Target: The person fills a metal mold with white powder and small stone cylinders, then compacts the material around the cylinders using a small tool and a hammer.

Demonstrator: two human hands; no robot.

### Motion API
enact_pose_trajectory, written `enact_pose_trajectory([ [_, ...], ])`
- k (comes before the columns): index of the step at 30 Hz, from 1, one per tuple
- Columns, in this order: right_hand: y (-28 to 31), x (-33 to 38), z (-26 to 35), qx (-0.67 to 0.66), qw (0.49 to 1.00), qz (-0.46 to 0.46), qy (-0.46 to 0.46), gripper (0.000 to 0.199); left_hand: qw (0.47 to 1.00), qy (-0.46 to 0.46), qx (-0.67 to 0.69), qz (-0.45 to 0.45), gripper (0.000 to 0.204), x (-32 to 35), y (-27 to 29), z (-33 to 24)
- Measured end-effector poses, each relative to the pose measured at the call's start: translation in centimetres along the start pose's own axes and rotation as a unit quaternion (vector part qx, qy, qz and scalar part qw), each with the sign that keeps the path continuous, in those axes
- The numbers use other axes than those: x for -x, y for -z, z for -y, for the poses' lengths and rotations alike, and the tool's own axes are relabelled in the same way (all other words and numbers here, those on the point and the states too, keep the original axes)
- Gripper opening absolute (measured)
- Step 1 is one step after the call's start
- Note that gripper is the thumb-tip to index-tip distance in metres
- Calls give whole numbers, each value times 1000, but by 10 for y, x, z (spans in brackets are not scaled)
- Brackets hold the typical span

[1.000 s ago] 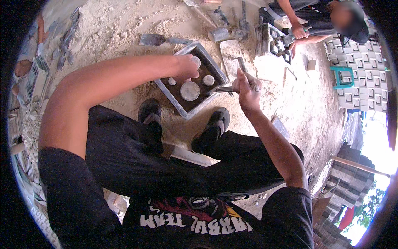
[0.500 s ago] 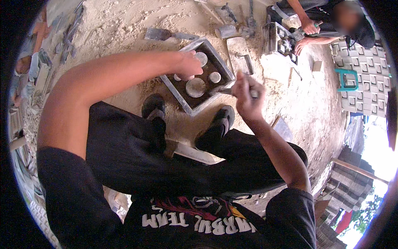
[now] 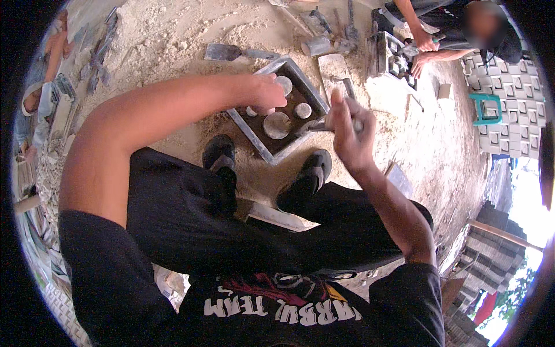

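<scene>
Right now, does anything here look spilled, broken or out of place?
Nothing looks broken. The square mould sits askew on the sandy ground, with pale powder scattered around it. The left hand rests on its rim; the right hand grips a small tool beside it. A trowel lies loose behind.

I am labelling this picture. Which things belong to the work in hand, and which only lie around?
In use:
- square mould, left hand on it
- small tool in right hand

Lying about:
- trowel
- green stool
- stacked patterned blocks

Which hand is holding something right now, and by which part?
The right hand grips a small grey tool by one end. The left hand rests on the square mould, gripping nothing visible.
</scene>
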State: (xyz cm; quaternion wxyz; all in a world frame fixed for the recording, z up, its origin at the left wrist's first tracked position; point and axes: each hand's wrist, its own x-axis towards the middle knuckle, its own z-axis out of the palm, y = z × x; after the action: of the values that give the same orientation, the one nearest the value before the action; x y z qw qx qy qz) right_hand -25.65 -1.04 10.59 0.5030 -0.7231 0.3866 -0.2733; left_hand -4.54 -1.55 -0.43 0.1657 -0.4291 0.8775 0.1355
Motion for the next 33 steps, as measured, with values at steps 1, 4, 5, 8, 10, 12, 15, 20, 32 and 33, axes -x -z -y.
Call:
enact_pose_trajectory([
  [1,-1,7,1,28,999,16,37,43,1000,11,5,-5,21,2,0,-1],
  [4,-6,11,-2,62,995,55,54,45,999,28,16,43,24,3,1,-2],
  [5,-9,11,-5,69,995,64,34,45,999,29,17,34,24,2,2,-3],
  [8,-7,14,-10,-40,999,8,24,46,999,32,7,2,23,4,2,-2],
  [10,-5,11,-13,-23,995,51,81,41,999,31,0,28,23,2,4,-2],
  [12,-4,4,-13,-4,997,45,66,41,998,37,-22,55,24,-2,7,-1],
  [15,3,-17,-11,-49,999,-13,21,46,996,26,-48,68,24,-1,10,2],
  [20,13,-32,-18,52,992,-18,116,44,997,34,-44,53,24,0,6,4],
  [32,18,-75,-38,-157,959,-233,47,43,975,209,-80,6,32,7,146,55],
  [33,15,-75,-39,-136,959,-244,43,41,972,218,-74,-39,32,7,167,63],
])
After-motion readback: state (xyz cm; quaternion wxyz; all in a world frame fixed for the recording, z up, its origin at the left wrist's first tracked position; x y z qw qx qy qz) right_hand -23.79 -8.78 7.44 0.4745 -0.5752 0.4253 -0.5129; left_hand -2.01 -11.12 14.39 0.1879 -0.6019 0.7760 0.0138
